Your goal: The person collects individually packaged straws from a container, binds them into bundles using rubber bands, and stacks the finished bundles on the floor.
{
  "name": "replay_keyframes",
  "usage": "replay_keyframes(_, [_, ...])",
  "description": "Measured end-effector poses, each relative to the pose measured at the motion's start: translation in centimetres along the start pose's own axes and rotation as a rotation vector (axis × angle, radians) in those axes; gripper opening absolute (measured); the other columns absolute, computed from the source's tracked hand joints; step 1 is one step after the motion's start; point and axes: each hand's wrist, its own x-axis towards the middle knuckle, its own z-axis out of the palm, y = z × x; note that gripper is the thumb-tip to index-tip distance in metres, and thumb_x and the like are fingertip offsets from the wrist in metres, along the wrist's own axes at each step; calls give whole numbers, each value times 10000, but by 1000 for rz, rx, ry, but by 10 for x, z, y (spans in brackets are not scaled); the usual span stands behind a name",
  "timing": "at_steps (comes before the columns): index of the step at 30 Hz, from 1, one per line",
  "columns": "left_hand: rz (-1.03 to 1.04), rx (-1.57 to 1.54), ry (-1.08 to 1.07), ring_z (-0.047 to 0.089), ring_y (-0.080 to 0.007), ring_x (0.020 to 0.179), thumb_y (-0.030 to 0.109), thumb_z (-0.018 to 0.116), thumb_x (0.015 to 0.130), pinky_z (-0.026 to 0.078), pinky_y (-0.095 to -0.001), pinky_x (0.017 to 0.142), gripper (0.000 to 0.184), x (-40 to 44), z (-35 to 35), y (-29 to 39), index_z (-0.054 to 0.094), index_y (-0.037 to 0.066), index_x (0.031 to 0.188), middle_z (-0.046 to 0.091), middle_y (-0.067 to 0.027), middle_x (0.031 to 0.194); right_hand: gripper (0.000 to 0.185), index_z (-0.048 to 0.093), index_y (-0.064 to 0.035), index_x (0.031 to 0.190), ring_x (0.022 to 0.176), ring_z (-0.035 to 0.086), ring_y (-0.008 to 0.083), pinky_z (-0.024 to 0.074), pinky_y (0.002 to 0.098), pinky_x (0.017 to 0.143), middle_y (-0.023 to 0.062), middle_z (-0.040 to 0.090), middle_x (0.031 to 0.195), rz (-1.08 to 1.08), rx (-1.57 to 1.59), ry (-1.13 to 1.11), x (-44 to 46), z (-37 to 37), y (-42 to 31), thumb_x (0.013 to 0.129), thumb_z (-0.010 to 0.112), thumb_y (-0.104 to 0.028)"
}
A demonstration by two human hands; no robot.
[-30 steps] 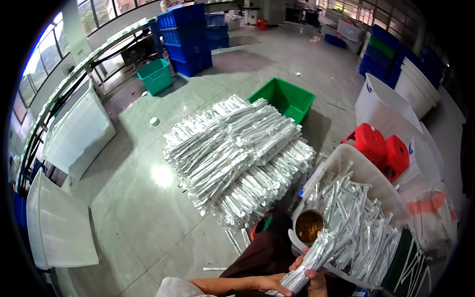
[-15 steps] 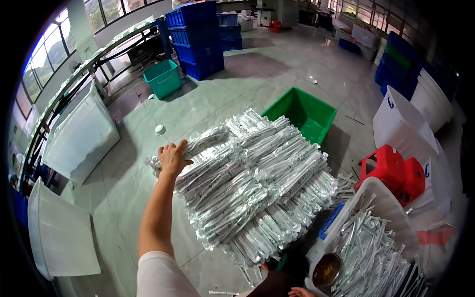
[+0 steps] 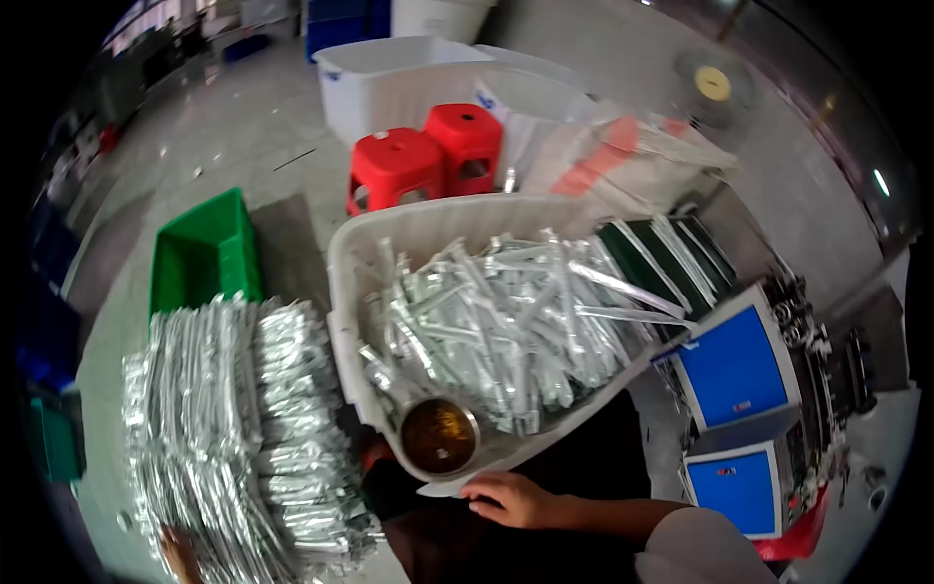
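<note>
My left hand (image 3: 180,557) is partly cut off at the bottom left. Its blurred fingers lie along the outer side of a large stack of silvery-wrapped thin packets (image 3: 199,399) and look stretched out, not gripping. Beside the near edge of a white plastic bin (image 3: 365,234), my right hand (image 3: 511,499) points left, thumb and fingers apart, close to or touching the bin's pale lip. Loose long packets (image 3: 516,321) fill this bin in a jumble. A round metal bowl (image 3: 440,436) with something brownish-yellow inside sits at the bin's near corner.
A green crate (image 3: 204,248) stands beyond the stack. Two red stools (image 3: 394,165) and white tubs (image 3: 389,88) are behind the bin. On the right are a dark green surface with packets on it (image 3: 671,268) and machinery with blue panels (image 3: 735,365).
The view has swung right, bringing the bin to the middle and the machinery into sight. More of my right hand and arm shows. My left hand now appears at the bottom left, still by the stack.
</note>
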Motion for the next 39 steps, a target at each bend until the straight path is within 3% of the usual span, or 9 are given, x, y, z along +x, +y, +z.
replay_keyframes(3, [197,-328,435,437,-393,1053,306,431,850,348,-461,865,467,-7,71,-2,401,19,1218,490,-215,1117,236,537,-27,1002,825,575,251,460,322,713,111,569,922,94,-73,274,-13,-41,19,779,576,-97])
replay_keyframes(5, [311,10,666,571,-250,848,241,599,795,453,-338,760,361,-150,9,122,499,38,1076,582,-118,914,263,532,-33,1011,851,568,267,453,329,750,114,567,941,162,-170,411,-21,-70,37,763,590,-97])
replay_keyframes(7, [184,-276,438,580,-269,819,242,572,818,455,-352,752,322,-245,-12,201,522,18,1044,599,-125,894,380,489,-2,1087,967,516,331,432,365,806,170,518,1061,121,-352,536,-27,-103,60,760,606,-155])
replay_keyframes(9, [599,-406,614,571,-297,809,228,567,818,455,-364,732,307,-299,5,243,524,6,1025,593,-136,919,522,432,12,1169,1071,448,355,390,388,873,195,459,1161,151,-584,634,-20,-148,89,736,638,-194])
replay_keyframes(13, [829,-474,181,524,-336,914,190,578,794,406,-402,792,344,-369,29,309,499,-7,1065,551,-158,1008,474,390,14,1220,1102,455,319,411,362,854,256,407,1220,490,-1519,532,-4,-243,215,806,500,-189])
replay_keyframes(15, [1013,-219,219,505,-329,950,214,596,771,377,-423,814,385,-371,34,321,496,0,1075,539,-155,1017,392,419,17,1185,1013,525,311,448,368,787,255,483,1130,1053,-796,74,3,-279,211,836,421,-163])
replay_keyframes(20, [988,-246,215,488,-332,975,214,563,758,359,-439,820,383,-356,50,320,494,8,1074,542,-150,1013,423,437,34,1149,939,556,305,453,388,765,233,530,1048,900,-732,254,-4,-283,209,818,499,-223])
replay_keyframes(26, [1024,-122,192,477,-327,988,289,544,770,340,-448,853,413,-350,53,318,498,19,1079,539,-145,1028,1241,182,103,1283,1215,335,308,309,352,980,237,319,1305,1068,-539,337,20,-273,269,431,730,-614])
replay_keyframes(39, [1019,-241,171,453,-317,975,202,549,699,285,-433,881,372,-351,52,318,499,30,1025,515,-137,960,1030,42,-7,1337,1042,469,351,415,417,863,221,435,1155,1111,-509,222,76,-215,229,617,736,-256])
